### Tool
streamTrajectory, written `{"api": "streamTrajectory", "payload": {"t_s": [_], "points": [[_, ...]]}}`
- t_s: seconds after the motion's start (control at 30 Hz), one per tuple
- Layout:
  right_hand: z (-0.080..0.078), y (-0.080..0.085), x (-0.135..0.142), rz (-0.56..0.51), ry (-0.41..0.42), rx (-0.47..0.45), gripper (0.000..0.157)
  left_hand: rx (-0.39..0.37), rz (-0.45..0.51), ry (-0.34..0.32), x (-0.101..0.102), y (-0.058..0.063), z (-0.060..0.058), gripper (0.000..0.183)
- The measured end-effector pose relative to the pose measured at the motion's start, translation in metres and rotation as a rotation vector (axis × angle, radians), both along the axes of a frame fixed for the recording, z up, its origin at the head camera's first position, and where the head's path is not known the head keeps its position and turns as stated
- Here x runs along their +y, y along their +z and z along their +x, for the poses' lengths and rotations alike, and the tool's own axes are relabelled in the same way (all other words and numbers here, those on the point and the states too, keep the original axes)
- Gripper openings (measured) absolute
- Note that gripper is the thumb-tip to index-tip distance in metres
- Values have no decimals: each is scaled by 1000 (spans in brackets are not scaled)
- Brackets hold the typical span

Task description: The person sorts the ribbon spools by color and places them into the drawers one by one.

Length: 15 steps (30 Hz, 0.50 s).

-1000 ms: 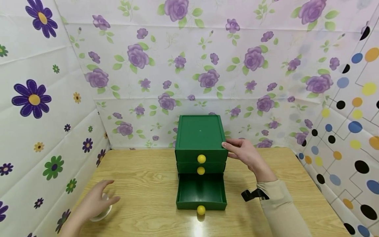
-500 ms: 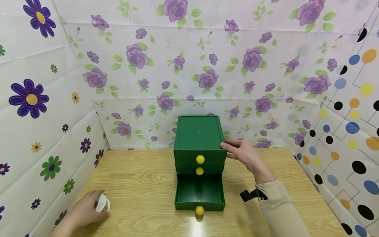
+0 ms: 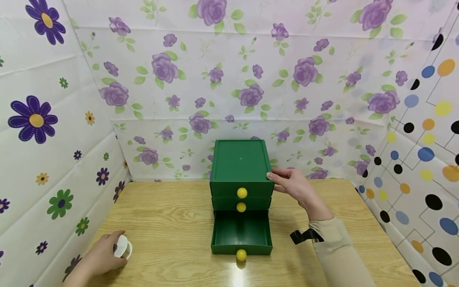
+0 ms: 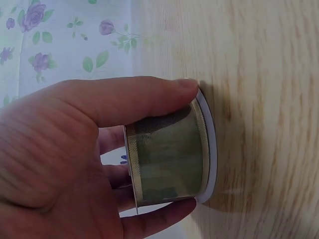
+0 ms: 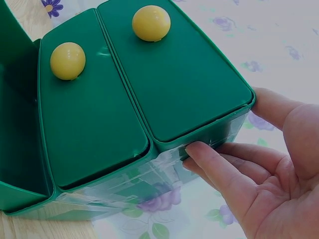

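Note:
My left hand [image 3: 101,255] grips a spool of ribbon [image 4: 169,157] at the left of the table. The ribbon is sheer and greenish with gold edges, wound between white end discs. In the left wrist view, my thumb lies along one side of the spool and my fingers curl round the other; one disc faces the wood. My right hand [image 3: 295,187] holds the upper right corner of a green drawer cabinet [image 3: 240,161], thumb on top and fingers against the side. The cabinet's bottom drawer [image 3: 224,249] is pulled out and bare inside; the upper two are closed.
Each drawer has a round yellow knob [image 3: 241,255]. The wood-grain table [image 3: 172,223] runs back to a flowered cloth wall [image 3: 165,99], with patterned cloth at both sides. A black strap [image 3: 305,237] sticks out at my right wrist. Clear tape [image 5: 99,196] covers the cabinet's side.
My left hand has lowered onto the spool of ribbon, closed round it and tipped it so a white disc faces up. My right hand has stayed on the cabinet corner.

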State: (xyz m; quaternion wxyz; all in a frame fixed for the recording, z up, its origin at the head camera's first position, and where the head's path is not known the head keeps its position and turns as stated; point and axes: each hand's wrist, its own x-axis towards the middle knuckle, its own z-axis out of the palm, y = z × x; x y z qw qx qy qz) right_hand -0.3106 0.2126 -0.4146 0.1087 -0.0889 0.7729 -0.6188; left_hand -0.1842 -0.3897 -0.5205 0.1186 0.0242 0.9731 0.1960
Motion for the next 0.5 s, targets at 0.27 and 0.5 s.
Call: {"api": "streamTrajectory", "payload": {"t_s": [0.27,0.5], "points": [[0,0,0,7,-1,3,72,28,-7,2,-3,-2,1,88],[0,0,0,4,5,10,72,3,4,64,-2,-3,1,89]]}}
